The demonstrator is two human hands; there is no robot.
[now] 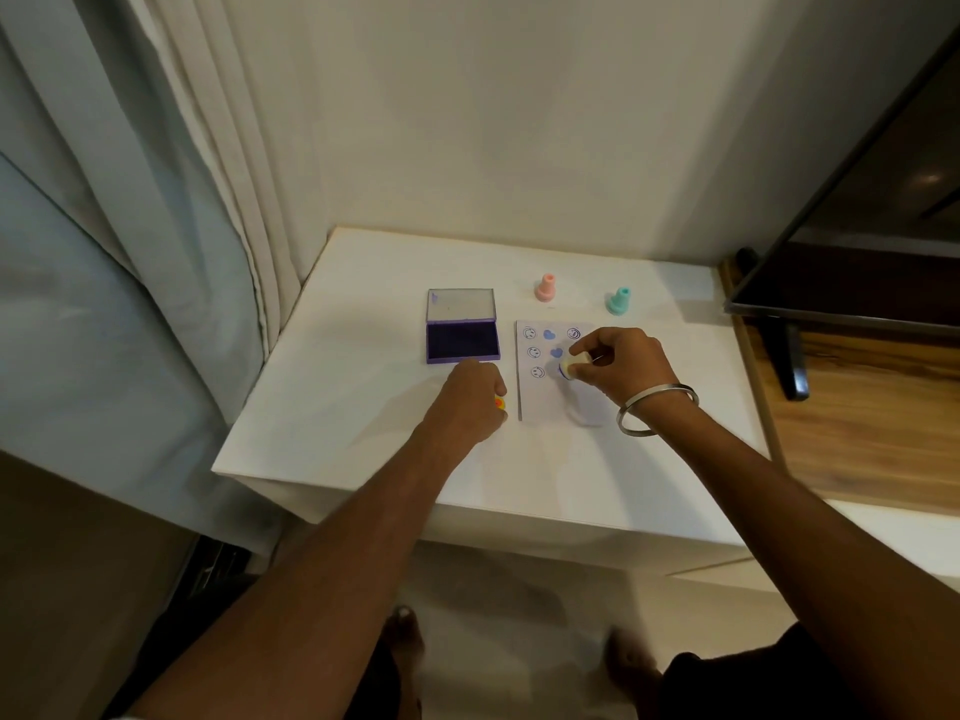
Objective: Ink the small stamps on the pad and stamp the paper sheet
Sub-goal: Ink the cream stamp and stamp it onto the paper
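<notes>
White table [363,433]: smiley-stamped paper sheet [540,402] under right hand [618,371] with stamp [569,367].

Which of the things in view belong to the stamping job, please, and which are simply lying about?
Job:
ink pad, lid open
paper sheet, already stamped
pale stamp, held on the sheet by the right hand
orange stamp, in the left hand
pink stamp
teal stamp

Lying about:
screen
curtain

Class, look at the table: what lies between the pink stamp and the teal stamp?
Nothing: in the head view, only bare white table lies between the pink stamp and the teal stamp.
</notes>
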